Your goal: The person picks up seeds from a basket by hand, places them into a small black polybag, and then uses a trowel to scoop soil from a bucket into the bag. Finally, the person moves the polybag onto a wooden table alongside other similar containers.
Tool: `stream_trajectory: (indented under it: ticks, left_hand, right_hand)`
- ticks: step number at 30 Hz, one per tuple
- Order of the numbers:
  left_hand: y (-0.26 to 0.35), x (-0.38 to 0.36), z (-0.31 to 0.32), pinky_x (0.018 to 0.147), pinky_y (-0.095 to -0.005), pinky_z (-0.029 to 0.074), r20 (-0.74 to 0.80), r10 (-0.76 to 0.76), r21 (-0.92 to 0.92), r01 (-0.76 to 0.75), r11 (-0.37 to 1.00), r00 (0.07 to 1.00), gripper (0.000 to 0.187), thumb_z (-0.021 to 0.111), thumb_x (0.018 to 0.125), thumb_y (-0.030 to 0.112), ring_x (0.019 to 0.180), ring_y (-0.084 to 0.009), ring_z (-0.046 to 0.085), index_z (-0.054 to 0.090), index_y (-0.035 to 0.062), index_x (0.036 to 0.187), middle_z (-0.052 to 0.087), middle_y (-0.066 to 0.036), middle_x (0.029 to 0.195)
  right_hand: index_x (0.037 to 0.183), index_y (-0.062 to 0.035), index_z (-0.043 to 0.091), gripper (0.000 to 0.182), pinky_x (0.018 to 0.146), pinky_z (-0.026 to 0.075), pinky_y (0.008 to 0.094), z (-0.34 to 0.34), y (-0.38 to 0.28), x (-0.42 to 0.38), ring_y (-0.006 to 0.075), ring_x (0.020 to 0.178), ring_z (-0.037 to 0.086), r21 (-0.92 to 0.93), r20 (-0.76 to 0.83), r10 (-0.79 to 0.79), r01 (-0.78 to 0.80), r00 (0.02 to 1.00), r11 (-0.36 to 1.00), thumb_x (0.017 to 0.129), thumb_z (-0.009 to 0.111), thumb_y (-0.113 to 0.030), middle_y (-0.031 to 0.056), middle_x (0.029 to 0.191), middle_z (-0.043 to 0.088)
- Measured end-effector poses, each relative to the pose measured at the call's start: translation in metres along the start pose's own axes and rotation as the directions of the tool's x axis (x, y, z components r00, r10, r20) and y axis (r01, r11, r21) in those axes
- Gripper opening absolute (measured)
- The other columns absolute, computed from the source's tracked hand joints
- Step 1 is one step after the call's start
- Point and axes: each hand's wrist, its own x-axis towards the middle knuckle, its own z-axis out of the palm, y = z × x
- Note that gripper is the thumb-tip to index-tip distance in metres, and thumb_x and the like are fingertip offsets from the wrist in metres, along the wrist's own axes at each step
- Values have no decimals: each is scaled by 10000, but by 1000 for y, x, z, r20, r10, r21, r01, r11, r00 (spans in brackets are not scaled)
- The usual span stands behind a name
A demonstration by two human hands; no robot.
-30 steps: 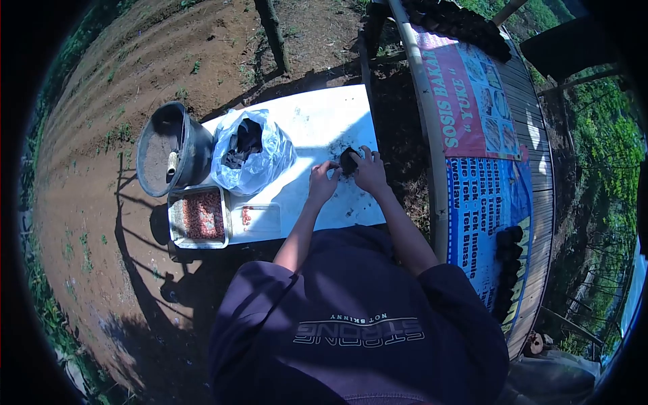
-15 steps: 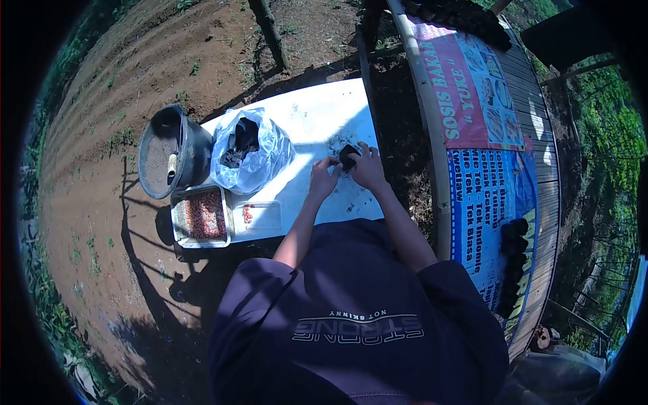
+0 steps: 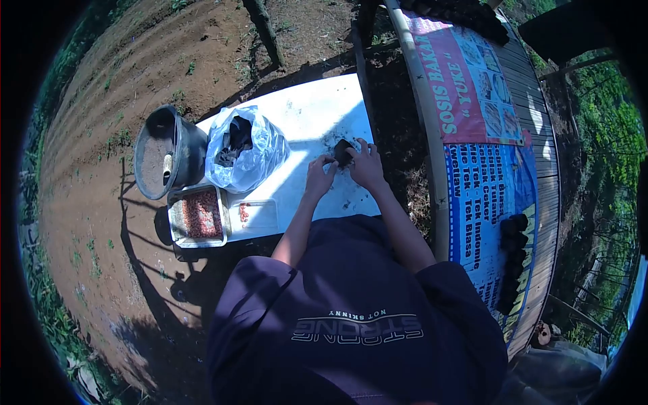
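Note:
A small black plastic planting bag (image 3: 343, 154) is held upright just above or on the white tabletop (image 3: 314, 94). My right hand (image 3: 368, 167) grips its right side with curled fingers. My left hand (image 3: 320, 175) has its fingertips pinched together at the bag's lower left edge. How full the bag is cannot be made out. Dark crumbs of soil lie around it. To the left, a clear plastic bag (image 3: 266, 158) holds crumpled black plastic bags.
A black bucket (image 3: 192, 152) of soil with a light-handled tool stands at the far left. Before it are a basket (image 3: 225, 229) of reddish seeds and a shallow clear tray (image 3: 265, 216) with a few more. Filled black bags (image 3: 514, 253) line a bamboo platform (image 3: 548, 202) with banners at right.
The bag's top has opened or tilted a little more toward view between my hands. Both hands stay at nearly the same place; the whole view has shifted slightly.

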Motion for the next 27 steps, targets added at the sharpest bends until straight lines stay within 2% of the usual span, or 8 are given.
stream_trajectory:
  ticks: [7, 10, 16, 19, 22, 27]
  left_hand:
    - [-2, -2, 2, 955, -399, 501, -18, -4, -4, 4, 1000, 1000, 229, 664, 915, 162, 1073, -305, 673, 660, -32, 1037, 708, -195, 1040]
    - [-3, -2, 2, 954, -399, 501, -20, -4, -19, 3, 1000, 1000, 227, 665, 915, 164, 1075, -308, 673, 662, -29, 1034, 708, -195, 1042]
    - [0, -4, 1, 952, -395, 500, -16, 11, -17, -12, 1000, 1000, 223, 664, 916, 166, 1078, -307, 672, 665, -28, 1027, 708, -198, 1052]
    - [1, -4, 2, 953, -394, 499, -8, 14, 0, -14, 1000, 1000, 221, 661, 916, 159, 1081, -308, 671, 662, -30, 1031, 707, -201, 1058]
    - [0, -4, 3, 957, -397, 497, 7, 7, -13, -6, 1000, 1000, 221, 659, 917, 153, 1087, -314, 667, 659, -34, 1035, 704, -208, 1072]
    - [-4, -5, 6, 960, -403, 495, 3, 32, -4, -32, 999, 999, 227, 661, 917, 152, 1099, -320, 661, 655, -38, 1041, 697, -219, 1088]
  right_hand:
    - [1250, -177, 631, 479, 1023, 418, 495, 7, 0, 3, 403, 1267, 403, -10, 55, 7, -7, 998, 1000, 774, 669, -129, 141, 1452, 410]
    - [1268, -181, 618, 495, 1020, 421, 498, 2, 2, -3, 406, 1267, 403, -26, 36, -27, 28, 999, 999, 778, 678, -143, 142, 1447, 419]
    - [1267, -184, 620, 488, 1024, 422, 499, 1, 0, 1, 406, 1275, 400, -22, 17, 2, -1, 1000, 1000, 785, 689, -170, 136, 1453, 408]
    - [1269, -181, 619, 487, 1025, 422, 499, 3, 1, 0, 408, 1279, 396, -15, 64, 31, -30, 997, 999, 786, 679, -156, 135, 1455, 404]
    - [1269, -183, 618, 488, 1026, 419, 502, 2, 5, -7, 415, 1282, 396, -43, 76, -2, 5, 997, 999, 786, 670, -142, 142, 1455, 403]
    - [1268, -198, 619, 482, 1034, 413, 500, -6, 3, -9, 419, 1276, 407, 8, 42, 18, -18, 999, 1000, 791, 660, -142, 151, 1457, 400]
